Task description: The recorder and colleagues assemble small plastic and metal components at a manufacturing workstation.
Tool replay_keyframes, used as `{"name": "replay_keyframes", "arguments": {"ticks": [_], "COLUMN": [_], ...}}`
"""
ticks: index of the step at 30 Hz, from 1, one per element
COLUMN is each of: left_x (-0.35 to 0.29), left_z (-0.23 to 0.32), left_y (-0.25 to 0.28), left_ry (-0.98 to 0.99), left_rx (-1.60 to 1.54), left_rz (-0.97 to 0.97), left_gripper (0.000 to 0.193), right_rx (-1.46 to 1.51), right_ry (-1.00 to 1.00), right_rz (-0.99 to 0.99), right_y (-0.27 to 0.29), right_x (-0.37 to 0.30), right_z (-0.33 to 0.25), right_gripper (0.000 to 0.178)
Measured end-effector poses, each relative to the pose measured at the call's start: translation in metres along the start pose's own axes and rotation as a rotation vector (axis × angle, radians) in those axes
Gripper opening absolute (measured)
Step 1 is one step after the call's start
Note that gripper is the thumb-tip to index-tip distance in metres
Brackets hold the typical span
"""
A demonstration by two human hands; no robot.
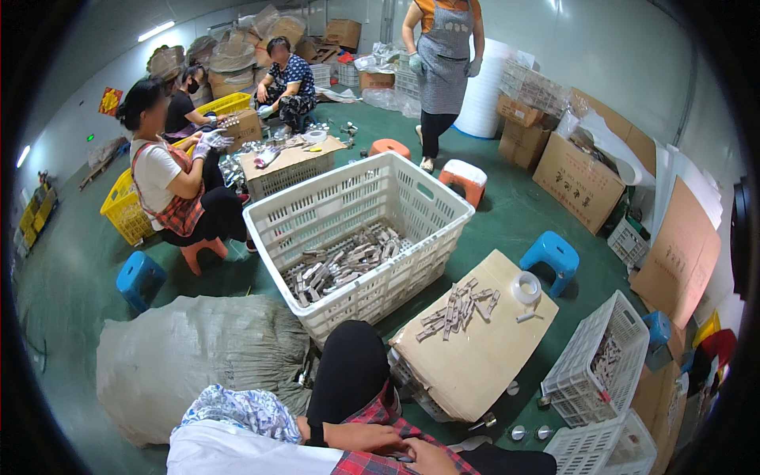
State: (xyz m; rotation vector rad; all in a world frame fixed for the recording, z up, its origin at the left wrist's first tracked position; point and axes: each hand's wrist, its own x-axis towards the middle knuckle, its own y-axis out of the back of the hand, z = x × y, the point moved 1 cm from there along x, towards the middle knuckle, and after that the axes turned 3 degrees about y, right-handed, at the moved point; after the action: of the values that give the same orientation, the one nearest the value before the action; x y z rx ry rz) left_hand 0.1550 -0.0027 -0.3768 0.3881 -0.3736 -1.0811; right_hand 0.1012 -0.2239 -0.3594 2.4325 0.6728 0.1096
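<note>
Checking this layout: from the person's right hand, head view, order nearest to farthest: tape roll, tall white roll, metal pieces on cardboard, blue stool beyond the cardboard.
From the right hand:
1. Metal pieces, ahead on the cardboard
2. Tape roll, cardboard's far right corner
3. Blue stool, floor past that corner
4. Tall white roll, far back

Right hand [428,457] partly cut off below; sack [190,364] contents hidden.

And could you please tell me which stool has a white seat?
The orange-legged stool just past the far right corner of the large white crate; other visible stool seats look blue or orange.
</note>
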Motion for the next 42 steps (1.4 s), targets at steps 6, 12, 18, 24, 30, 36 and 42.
{"name": "replay_keyframes", "arguments": {"ticks": [6,12,18,24,30,36,42], "left_x": [0.025,0.028,0.036,0.044,0.022,0.083,0.066], "left_z": [-0.017,-0.018,-0.005,-0.011,-0.09,-0.074,-0.07], "left_y": [-0.027,-0.027,0.003,0.015,-0.043,0.022,0.015], "left_ry": [0.042,-0.14,-0.129,0.019,-0.002,-0.219,-0.225], "left_rx": [0.308,0.5,0.032,-0.11,0.043,0.207,0.206], "left_rz": [-0.292,-0.222,-0.52,-0.619,-0.503,-0.705,-0.663], "left_gripper": [0.028,0.026,0.024,0.027,0.022,0.022,0.022], "right_rx": [-0.089,-0.396,-0.357,-0.239,-0.111,-0.05,0.109], "right_ry": [-0.03,-0.219,0.131,0.206,0.254,0.242,0.33], "right_rz": [-0.172,-0.216,-0.16,-0.242,-0.252,-0.11,-0.326], "right_y": [0.006,-0.018,-0.01,-0.026,-0.04,-0.031,-0.036], "right_x": [-0.009,-0.037,-0.051,-0.03,-0.023,-0.011,-0.013], "right_z": [0.004,0.021,0.037,0.055,0.076,0.109,0.125], "right_gripper": [0.03,0.028,0.02,0.025,0.026,0.027,0.029]}}
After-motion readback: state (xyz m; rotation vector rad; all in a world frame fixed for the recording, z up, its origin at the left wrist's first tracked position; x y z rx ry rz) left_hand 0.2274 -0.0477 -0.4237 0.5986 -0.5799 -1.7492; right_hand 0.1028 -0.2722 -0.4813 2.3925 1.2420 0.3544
